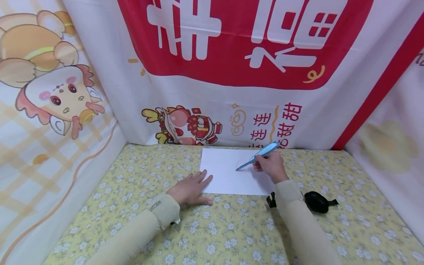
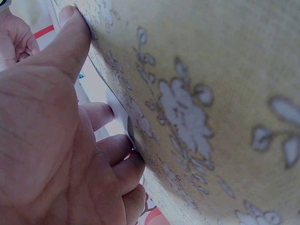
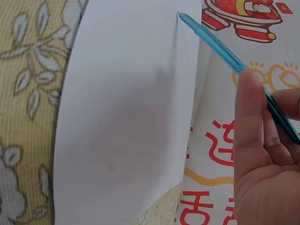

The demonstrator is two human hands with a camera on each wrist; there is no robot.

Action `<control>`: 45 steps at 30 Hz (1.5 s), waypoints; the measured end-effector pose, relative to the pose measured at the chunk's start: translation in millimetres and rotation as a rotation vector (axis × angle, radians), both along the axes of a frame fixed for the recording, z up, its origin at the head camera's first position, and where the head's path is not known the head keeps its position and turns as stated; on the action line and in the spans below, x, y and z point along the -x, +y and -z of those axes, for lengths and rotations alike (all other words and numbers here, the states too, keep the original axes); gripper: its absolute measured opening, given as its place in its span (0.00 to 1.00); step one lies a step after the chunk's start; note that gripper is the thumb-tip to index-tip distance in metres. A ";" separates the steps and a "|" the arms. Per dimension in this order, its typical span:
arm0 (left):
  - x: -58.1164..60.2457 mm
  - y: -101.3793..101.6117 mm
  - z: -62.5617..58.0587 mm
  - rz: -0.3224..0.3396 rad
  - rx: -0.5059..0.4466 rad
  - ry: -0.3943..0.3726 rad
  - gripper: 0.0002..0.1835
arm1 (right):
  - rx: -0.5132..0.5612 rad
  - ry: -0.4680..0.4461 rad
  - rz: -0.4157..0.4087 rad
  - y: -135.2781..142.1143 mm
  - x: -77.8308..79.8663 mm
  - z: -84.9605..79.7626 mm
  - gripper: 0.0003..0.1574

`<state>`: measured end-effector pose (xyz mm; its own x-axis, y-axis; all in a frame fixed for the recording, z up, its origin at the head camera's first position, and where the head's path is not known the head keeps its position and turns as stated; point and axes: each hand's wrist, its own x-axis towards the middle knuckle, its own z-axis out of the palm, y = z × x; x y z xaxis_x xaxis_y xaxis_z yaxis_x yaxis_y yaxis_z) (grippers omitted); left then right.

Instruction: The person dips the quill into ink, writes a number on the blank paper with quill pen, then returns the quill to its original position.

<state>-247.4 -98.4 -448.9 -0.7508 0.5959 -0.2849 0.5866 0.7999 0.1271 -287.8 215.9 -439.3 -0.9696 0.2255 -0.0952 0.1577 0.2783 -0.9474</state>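
Above the bench (image 1: 228, 232), fingers of the right hand (image 1: 272, 166) pinch a blue pen (image 1: 265, 151) (light, stiff, likely slick, best held mid-barrel), tip on white paper (image 1: 230, 183), the left hand (image 1: 190, 188), fingers spread, at its edge.

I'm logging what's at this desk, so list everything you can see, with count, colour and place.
Tablecloth: one, yellow with white flowers, under everything
Paper: one sheet, white, near the tablecloth's far edge
Thin line: at least one, dark, on the paper
Pen: one, blue, tip at the paper
Back hanging: one, white and red with characters, behind
Left hanging: one, white with orange checks, left
Right hanging: one, mostly white, right
Strapped item: count unclear, black, beside the right sleeve
Sleeves: two, pale beige, lower left and right
Hands: two, bare; left at the paper's left edge, right holding the pen
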 end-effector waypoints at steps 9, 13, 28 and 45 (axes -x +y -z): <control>-2.6 -4.8 -2.7 -0.002 -0.015 0.001 0.51 | -0.081 0.013 -0.082 -2.3 -9.2 -3.9 0.09; -2.2 -5.4 -4.2 0.008 -0.029 0.002 0.51 | -0.123 0.033 -0.106 -2.1 -15.0 -7.4 0.08; 1.5 -7.1 -4.9 0.002 -0.028 0.015 0.51 | -0.201 0.023 -0.094 6.6 -28.9 -18.2 0.09; -0.2 -2.7 1.7 0.026 -0.054 0.009 0.51 | -0.254 0.058 0.025 26.3 -35.9 -12.1 0.12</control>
<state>-247.2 -101.1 -450.6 -0.7374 0.6293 -0.2453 0.6080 0.7767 0.1646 -251.9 242.1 -427.2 -0.9657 0.2588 0.0234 0.1147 0.5053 -0.8553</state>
